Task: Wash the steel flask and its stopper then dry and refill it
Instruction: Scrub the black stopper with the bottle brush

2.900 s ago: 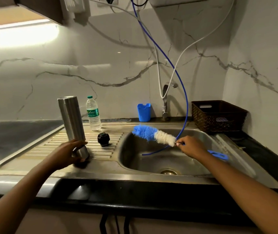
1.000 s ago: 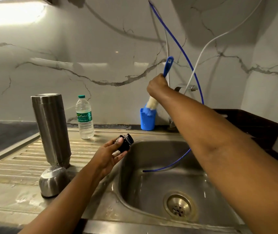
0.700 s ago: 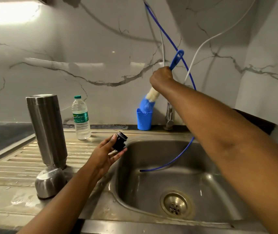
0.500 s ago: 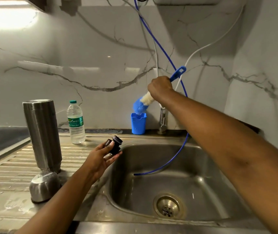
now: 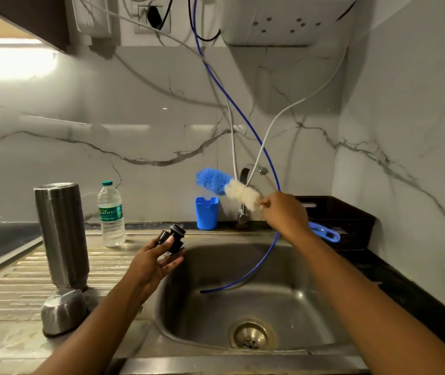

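Note:
The tall steel flask (image 5: 62, 234) stands upside down on the ribbed drainboard at the left, with its steel cup lid (image 5: 63, 311) lying in front of it. My left hand (image 5: 155, 262) holds the black stopper (image 5: 172, 238) in its fingertips at the sink's left rim. My right hand (image 5: 286, 213) grips the bottle brush (image 5: 228, 186) by its wire stem, just behind the bristles. The blue and white bristle head points left, level, above the blue cup (image 5: 206, 216). The brush's blue handle sticks out behind my wrist.
The steel sink (image 5: 291, 301) lies below my hands, a blue hose (image 5: 259, 263) hanging into it. A tap (image 5: 244, 209) stands behind. A plastic water bottle (image 5: 110, 213) sits on the drainboard's far edge. A dark basket (image 5: 351, 220) stands at the right.
My right hand has lifted the brush out of the blue cup and swung it from upright to level, lowering toward the sink. My left hand took the stopper off the drainboard and keeps holding it.

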A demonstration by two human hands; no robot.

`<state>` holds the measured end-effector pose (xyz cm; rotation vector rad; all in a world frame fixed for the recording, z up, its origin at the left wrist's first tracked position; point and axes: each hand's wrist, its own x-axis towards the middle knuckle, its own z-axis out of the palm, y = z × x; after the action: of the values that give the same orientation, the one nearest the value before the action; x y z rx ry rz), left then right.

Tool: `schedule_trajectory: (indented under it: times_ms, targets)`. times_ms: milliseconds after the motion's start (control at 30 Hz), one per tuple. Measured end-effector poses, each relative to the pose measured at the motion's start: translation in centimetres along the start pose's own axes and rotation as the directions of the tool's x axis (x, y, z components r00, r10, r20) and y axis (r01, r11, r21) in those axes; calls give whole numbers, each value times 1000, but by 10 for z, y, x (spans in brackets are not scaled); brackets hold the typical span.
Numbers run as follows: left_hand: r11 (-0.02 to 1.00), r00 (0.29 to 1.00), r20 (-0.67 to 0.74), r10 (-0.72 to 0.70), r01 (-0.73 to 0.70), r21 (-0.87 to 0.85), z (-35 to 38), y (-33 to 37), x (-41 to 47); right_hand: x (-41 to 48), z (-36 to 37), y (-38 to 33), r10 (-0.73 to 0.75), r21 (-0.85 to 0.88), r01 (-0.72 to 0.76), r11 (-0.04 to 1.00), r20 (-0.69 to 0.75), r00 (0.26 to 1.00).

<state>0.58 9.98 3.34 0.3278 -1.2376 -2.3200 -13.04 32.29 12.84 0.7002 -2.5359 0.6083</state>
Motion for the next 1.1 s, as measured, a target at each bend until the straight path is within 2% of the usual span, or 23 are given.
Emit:
schedule_trajectory:
  times_ms: [100,200,333,433,567,700,900,1033,1100]
  targets:
    - [1000,1000,-13,7,-7,18,12,0,-3,-26,-5,31,-45,218,35,975,39,998]
    - [999,1000,-6,25,-25,-45,22,0,0,-37,-4,54,-115,305,95,948,48,992]
    - [996,997,28,78,-76,-41,32,-5,3,-43,3,73,-202,251,193,949,12,979]
    - [996,995,58,85,-84,-19,33,-17,5,-42,9,76,-268,219,254,942,38,963]
    - [991,991,23,131,-130,-46,25,-14,12,-35,5,89,-311,261,290,921,39,950]
    - [996,994,67,92,-91,-7,21,-15,12,-40,12,92,-348,248,321,914,74,935]
    - [989,989,49,141,-139,-53,18,-11,13,-40,15,95,-297,288,267,920,66,952]
    - [994,988,116,102,-106,32,25,-20,7,-47,23,89,-311,310,272,911,83,947]
    - [992,987,106,117,-121,26,28,-20,5,-47,24,83,-318,342,274,899,78,945]
